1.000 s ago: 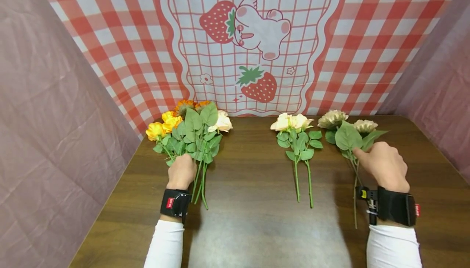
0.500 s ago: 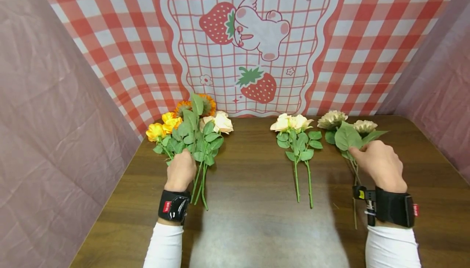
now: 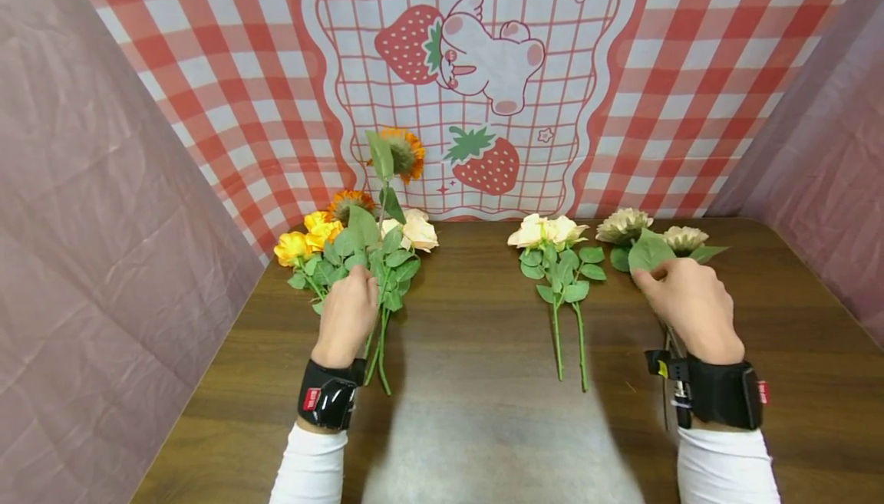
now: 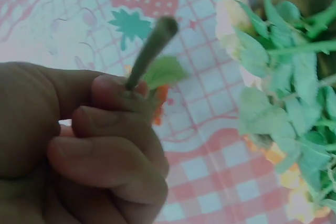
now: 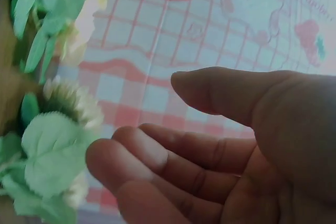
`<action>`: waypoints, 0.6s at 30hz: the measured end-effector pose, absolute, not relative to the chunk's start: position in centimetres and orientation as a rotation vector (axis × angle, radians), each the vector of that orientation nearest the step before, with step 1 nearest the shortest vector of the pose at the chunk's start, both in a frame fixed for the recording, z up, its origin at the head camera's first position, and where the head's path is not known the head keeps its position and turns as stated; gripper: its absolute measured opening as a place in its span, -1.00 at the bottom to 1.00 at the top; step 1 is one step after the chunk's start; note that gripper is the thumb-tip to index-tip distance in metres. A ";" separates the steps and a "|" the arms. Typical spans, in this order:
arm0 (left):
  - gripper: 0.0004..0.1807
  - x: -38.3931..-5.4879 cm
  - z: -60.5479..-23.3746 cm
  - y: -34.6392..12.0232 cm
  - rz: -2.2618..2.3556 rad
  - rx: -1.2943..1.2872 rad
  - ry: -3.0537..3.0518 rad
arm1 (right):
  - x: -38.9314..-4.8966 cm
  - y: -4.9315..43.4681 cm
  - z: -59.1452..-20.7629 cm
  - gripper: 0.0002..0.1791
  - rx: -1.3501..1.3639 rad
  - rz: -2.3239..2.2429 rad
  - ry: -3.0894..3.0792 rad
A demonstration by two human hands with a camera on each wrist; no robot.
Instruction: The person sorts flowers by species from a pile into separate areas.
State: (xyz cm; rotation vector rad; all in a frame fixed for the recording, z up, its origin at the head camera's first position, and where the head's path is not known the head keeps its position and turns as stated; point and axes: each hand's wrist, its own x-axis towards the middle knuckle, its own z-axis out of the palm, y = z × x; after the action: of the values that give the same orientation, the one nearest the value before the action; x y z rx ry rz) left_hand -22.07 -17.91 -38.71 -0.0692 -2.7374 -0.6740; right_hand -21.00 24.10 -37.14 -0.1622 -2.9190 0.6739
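- Over the last 1 s, 1 orange sunflower-like flower has risen out of the pile to the left of the middle pair of cream roses; its head now stands higher than those roses, against the gingham cloth.
- That suggests the work in hand has gone from picking a stem to lifting it; the flower is up and not yet laid down.
- The pile it left, also to the left of the middle pair, still has 1 orange head, the yellow roses and cream blooms on the bench.
- The left hand, left of the middle pair, pinches the stem between thumb and curled fingers; the left wrist view shows the stem end poking out past the fingertips.
- The right hand, right of the middle pair, has drifted slightly towards it. Its thumb stands apart from loosely bent fingers with nothing between them.
- That hand is nearest the 2 pale green chrysanthemums, just right of the middle pair; whether it touches their leaf I cannot tell.
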 end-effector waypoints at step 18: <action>-0.90 -19.0 -38.2 -9.9 -0.946 -0.496 -2.316 | -19.5 12.6 -36.9 -0.78 0.602 1.191 -2.424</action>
State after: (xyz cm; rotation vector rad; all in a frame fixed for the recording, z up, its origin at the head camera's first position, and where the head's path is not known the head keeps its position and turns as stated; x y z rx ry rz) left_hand -19.04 -9.92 -38.18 -0.4960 -2.3160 -0.9463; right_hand -19.49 12.64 -36.90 0.6018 -2.4237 1.1907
